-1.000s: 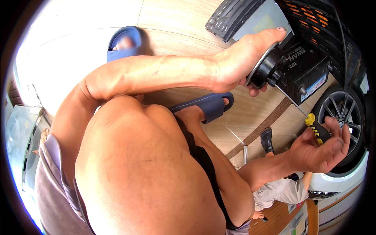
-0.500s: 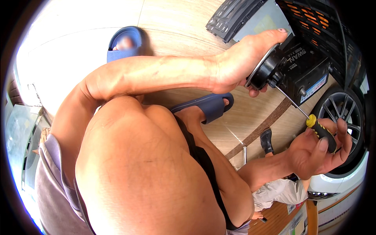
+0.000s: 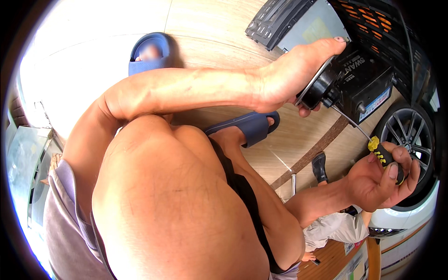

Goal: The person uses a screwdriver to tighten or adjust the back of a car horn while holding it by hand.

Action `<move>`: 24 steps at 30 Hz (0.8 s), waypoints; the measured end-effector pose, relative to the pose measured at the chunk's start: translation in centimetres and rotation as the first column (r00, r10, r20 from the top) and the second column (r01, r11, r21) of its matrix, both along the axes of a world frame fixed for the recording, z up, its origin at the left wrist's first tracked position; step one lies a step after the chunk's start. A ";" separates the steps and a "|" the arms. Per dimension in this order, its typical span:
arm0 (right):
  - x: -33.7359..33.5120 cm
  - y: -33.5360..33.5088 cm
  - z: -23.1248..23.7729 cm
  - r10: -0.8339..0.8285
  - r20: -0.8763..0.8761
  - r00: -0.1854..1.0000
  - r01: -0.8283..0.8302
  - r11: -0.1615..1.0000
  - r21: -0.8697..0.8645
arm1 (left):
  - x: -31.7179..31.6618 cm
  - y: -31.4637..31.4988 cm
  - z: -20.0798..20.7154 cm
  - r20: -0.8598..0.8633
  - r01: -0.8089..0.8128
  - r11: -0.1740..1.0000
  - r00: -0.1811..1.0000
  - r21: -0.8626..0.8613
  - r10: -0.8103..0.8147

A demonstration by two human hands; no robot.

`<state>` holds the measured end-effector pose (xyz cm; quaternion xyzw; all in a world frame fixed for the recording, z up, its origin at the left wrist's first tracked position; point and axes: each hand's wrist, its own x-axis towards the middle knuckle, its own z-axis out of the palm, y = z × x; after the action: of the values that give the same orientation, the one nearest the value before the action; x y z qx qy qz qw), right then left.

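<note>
My left hand (image 3: 291,70) grips a round black part with a metal rim (image 3: 313,91), which looks like a car horn. Its thumb stretches along the rim while fingertips show beneath. In my right hand (image 3: 373,184) is a screwdriver (image 3: 385,157) with a black and yellow handle, held in the fingers. The screwdriver's thin metal shaft slants up-left to the small black stub on the round part, and its tip is hidden there. Both things are held in the air to the right of my bare knee.
Beyond the left hand lie a black boxy battery (image 3: 364,77), a car stereo unit (image 3: 280,23) and a black plastic grille (image 3: 396,28). A car wheel (image 3: 408,135) stands at the right. Another person's light trousers (image 3: 336,231) show at the lower right. Blue slippers (image 3: 254,127) are on my feet.
Both hands, the round part and the screwdriver have shifted slightly right and down. The screwdriver handle has turned a little in the right fingers, showing more yellow.
</note>
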<state>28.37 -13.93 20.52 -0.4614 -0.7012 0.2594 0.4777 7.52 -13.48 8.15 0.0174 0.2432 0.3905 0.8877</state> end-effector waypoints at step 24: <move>-3.1 -1.4 -0.8 -0.066 -0.032 0.997 0.056 0.968 -0.243 | 0.5 0.2 -1.2 0.033 0.013 0.998 0.999 0.059 -0.015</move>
<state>25.28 -15.36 19.70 -0.5324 -0.6401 0.3372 0.4393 8.03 -13.26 6.90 0.0388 0.2167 0.3917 0.8934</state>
